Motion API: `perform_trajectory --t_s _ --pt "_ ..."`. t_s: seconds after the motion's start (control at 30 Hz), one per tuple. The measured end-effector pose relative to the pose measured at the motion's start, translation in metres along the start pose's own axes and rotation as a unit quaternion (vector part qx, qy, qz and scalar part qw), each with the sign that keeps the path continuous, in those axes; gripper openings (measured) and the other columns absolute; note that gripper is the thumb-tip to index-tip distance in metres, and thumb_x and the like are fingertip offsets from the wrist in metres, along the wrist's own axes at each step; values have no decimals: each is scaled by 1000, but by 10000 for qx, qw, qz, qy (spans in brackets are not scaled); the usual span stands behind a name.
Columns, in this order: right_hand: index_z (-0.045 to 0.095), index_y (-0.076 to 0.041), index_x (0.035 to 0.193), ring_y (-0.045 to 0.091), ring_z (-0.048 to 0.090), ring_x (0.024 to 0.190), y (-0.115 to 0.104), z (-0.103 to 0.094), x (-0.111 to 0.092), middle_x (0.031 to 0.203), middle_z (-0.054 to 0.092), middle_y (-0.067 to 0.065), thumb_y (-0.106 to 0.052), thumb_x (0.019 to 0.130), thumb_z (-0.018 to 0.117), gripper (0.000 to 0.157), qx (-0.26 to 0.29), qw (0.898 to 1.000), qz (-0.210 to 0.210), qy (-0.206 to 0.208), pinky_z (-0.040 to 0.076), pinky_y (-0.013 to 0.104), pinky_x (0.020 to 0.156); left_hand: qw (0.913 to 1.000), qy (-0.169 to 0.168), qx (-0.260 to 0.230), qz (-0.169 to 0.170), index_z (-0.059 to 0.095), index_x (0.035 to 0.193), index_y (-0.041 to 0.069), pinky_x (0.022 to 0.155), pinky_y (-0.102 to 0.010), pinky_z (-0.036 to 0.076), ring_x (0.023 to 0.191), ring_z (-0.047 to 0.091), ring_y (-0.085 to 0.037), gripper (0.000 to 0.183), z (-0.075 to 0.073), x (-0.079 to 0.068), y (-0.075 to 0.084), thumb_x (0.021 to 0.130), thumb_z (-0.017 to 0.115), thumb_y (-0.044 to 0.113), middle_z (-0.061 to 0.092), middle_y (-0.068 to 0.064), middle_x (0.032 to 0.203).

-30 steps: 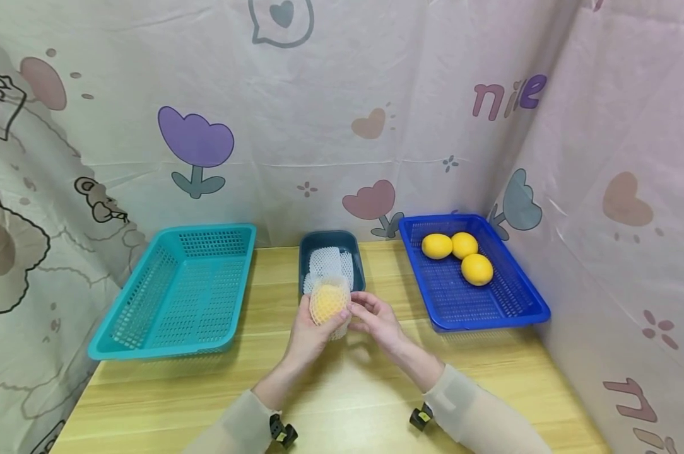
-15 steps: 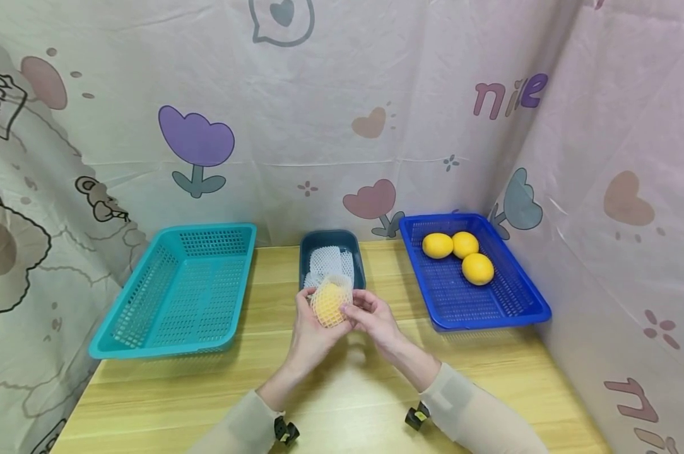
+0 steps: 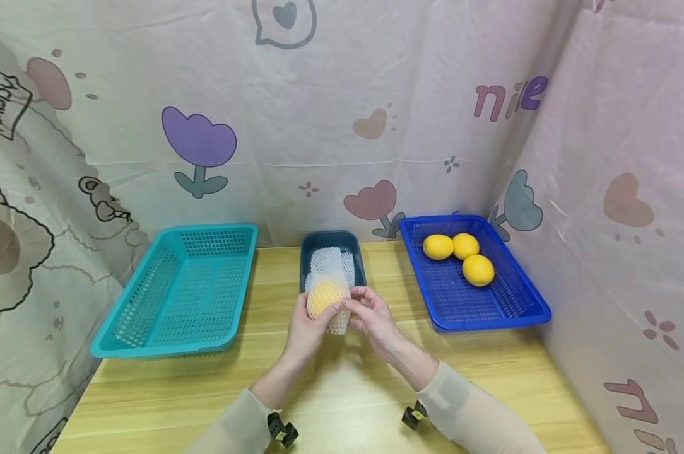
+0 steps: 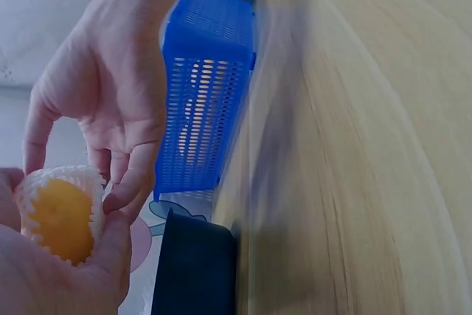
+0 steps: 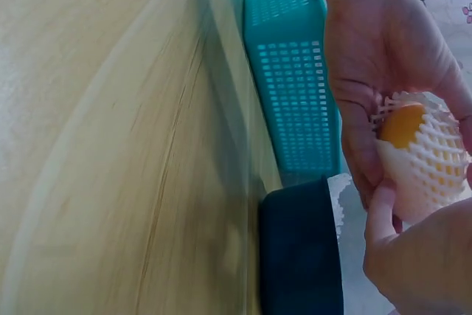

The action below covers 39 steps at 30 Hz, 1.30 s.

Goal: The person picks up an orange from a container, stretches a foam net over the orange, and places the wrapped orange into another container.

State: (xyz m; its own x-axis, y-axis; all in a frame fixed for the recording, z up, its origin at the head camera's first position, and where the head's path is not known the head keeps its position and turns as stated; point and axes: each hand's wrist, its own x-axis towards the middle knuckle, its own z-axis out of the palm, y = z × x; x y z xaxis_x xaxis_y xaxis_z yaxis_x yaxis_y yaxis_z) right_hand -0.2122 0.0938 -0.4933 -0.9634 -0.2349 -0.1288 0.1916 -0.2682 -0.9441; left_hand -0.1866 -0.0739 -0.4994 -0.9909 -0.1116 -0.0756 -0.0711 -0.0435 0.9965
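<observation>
the left hand (image 3: pixel 303 331) is gripping a yellow fruit (image 3: pixel 324 297) in its curled fingers and thumb; a white foam net (image 3: pixel 337 324) is wrapping the fruit, one end of which is showing bare in both wrist views; the right hand (image 3: pixel 376 323) is pinching the net's edge; both hands are holding the fruit above the table (image 3: pixel 342 391), by the near end of a dark tray (image 3: pixel 330 236), where more white nets (image 3: pixel 326 258) are lying; a teal basket (image 3: pixel 177 302) is standing to the left; a blue basket (image 3: pixel 450 306) on the right is holding three yellow fruits (image 3: pixel 478 270).
</observation>
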Motion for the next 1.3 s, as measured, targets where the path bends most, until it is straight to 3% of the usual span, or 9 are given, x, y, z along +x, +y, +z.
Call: perform_trajectory --t_s 0.13,0.33,0.53,0.67,0.87,1.0,1.17,1.3 --pt "61 -1 133 13 71 105 -1 1 -1 116 70 0 -5 101 75 35 -101 9999 -8 94 66 38 98 9983 -134 -460 -338 49 154 -1 86 -25 66 101 75 -13 59 0 3 3 107 73 26 71 -20 133" --pt "61 0 132 13 72 101 1 2 -1 116 70 3 3 95 80 41 -248 9995 -169 127 67 27 87 9898 -666 -1071 -664 46 157 -2 82 -30 67 95 76 -13 60 -4 4 11 111 66 30 74 -8 119" --pt "59 6 131 11 73 98 2 4 -2 109 71 0 12 91 79 45 -486 9975 -500 53 67 25 84 9906 -640 -935 -771 53 150 -2 84 -28 67 94 76 -12 60 -9 4 18 102 79 23 75 -4 117" --pt "61 6 134 11 73 100 1 4 -2 113 73 1 11 90 81 49 -718 9949 -703 41 67 25 86 9915 -612 -829 -789 50 152 -3 87 -26 66 96 75 -11 63 -15 5 20 103 78 24 74 -5 119" --pt "67 6 140 9 73 104 -6 5 -3 127 73 24 6 93 83 49 -1317 9823 -1322 -149 64 22 91 9861 -767 -1183 -878 49 153 -5 90 -25 65 99 75 -12 58 -26 8 26 108 69 23 73 -4 117" --pt "65 11 139 6 73 104 -10 7 -4 130 69 38 8 93 81 50 -1450 9753 -1602 -460 65 21 89 9873 -923 -994 -829 50 155 -4 91 -27 66 101 75 -13 59 -33 8 29 106 72 21 74 -6 121" --pt "66 13 137 7 74 105 -12 9 -5 131 70 39 8 93 79 46 -1678 9649 -1862 -780 67 22 87 9912 -896 -548 -805 52 155 -1 91 -29 67 102 76 -14 62 -41 8 34 104 77 22 74 -11 128" --pt "69 8 134 29 78 111 -12 9 -3 131 74 33 2 94 81 42 -2090 9526 -2027 -883 68 26 90 9941 -803 -193 -710 55 151 -1 88 -28 66 99 76 -13 58 -50 9 41 104 77 24 76 -9 122"
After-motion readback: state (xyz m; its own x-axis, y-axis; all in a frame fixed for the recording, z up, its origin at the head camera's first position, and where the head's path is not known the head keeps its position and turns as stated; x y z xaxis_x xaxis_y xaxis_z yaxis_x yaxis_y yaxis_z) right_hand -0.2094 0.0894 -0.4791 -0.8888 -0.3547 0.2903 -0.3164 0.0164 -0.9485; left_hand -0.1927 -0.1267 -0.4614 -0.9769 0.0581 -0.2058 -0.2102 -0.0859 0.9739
